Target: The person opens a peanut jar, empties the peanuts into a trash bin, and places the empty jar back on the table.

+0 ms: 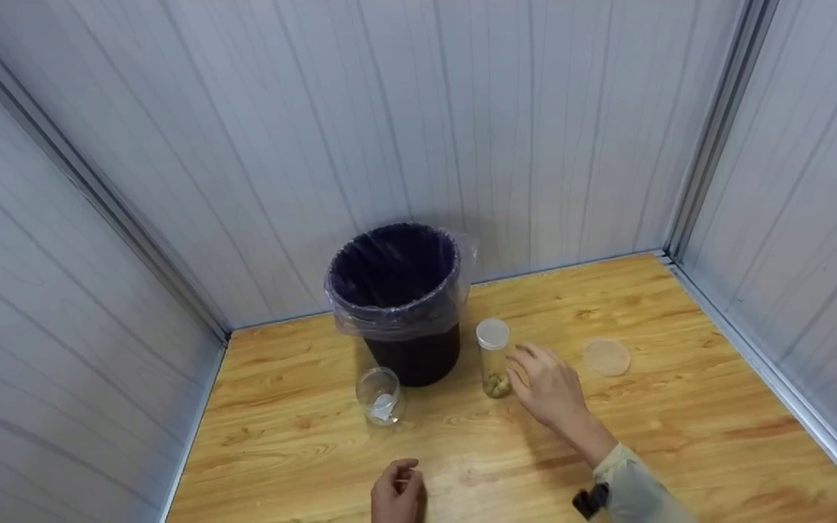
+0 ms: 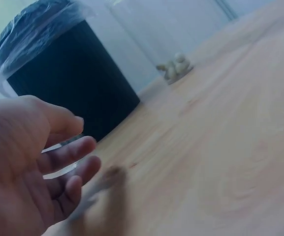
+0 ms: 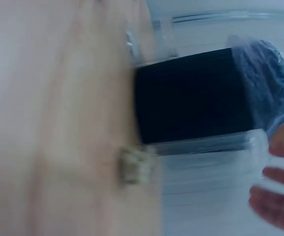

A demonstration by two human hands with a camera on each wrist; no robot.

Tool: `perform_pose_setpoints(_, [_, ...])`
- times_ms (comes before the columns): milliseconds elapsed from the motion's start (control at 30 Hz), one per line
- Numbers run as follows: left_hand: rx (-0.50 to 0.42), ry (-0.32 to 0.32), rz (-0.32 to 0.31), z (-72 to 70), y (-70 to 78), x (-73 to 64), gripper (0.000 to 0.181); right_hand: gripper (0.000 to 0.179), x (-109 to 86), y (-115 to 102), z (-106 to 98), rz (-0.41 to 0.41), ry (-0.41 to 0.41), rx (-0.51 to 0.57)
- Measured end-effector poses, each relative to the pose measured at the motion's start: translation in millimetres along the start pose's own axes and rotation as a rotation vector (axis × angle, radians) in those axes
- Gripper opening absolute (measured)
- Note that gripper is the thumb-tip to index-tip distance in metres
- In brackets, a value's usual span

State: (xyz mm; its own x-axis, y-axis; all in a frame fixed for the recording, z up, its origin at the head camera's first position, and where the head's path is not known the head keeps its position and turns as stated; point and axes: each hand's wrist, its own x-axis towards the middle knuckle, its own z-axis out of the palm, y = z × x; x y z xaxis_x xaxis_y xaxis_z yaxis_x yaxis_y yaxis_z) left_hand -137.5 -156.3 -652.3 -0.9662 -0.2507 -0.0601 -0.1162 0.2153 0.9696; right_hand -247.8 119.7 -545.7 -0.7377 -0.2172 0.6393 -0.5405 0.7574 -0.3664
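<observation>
A tall clear plastic jar (image 1: 495, 363) with a whitish lid (image 1: 492, 333) stands upright, with several pale, nut-like pieces (image 1: 496, 385) at its bottom. My right hand (image 1: 551, 388) is just to the right of this jar, fingers spread and slightly bent, with nothing in its grasp. In the blurred right wrist view, the fingers (image 3: 274, 204) appear close to the lid end; whether they touch it I cannot tell. Low in the head view, my left hand (image 1: 397, 494) hangs loosely curled above the wooden table, holding nothing, as the left wrist view also shows.
A black bin (image 1: 415, 356) lined with a thin plastic bag (image 1: 418, 319) stands behind, against the panelled wall. Before it is another clear container (image 1: 378, 385) with something white inside. A loose round translucent lid (image 1: 607, 357) lies at the right. Wall panels enclose both sides.
</observation>
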Motion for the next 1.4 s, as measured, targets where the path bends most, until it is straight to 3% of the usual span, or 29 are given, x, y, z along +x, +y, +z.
perform_pose_setpoints(133, [-0.030,-0.063,-0.022,6.4,0.0,-8.0,0.018,0.047,38.3,-10.1,2.2,-0.018,-0.112,-0.104])
perform_pose_setpoints(300, [-0.020,-0.065,-0.018,13.7,-0.6,-16.3,0.018,0.056,76.0,-10.4,17.9,0.022,-0.279,-0.187])
perform_pose_setpoints(400, [-0.003,-0.062,0.013,15.8,-2.5,-21.2,0.018,0.051,85.0,-7.0,27.5,0.034,-0.380,-0.238])
perform_pose_setpoints(533, [0.007,-0.083,-0.002,15.1,-3.8,-23.5,0.018,0.044,84.1,-2.5,34.0,0.047,-0.430,-0.289])
perform_pose_setpoints(633, [0.009,-0.101,-0.020,12.9,-4.5,-24.6,0.018,0.045,78.7,-1.9,35.0,0.086,-0.412,-0.290])
perform_pose_setpoints(833, [-0.011,-0.130,0.010,13.3,-3.6,-21.2,0.018,0.051,74.0,0.4,30.7,0.145,-0.329,-0.238])
perform_pose_setpoints(1133, [0.018,-0.144,-0.016,15.0,-1.4,-18.7,0.018,0.051,62.8,4.4,20.5,0.134,-0.277,-0.147])
perform_pose_setpoints(1400, [-0.027,-0.215,-0.009,18.1,4.5,-16.6,0.020,0.043,47.5,-4.3,3.3,0.160,-0.237,-0.061])
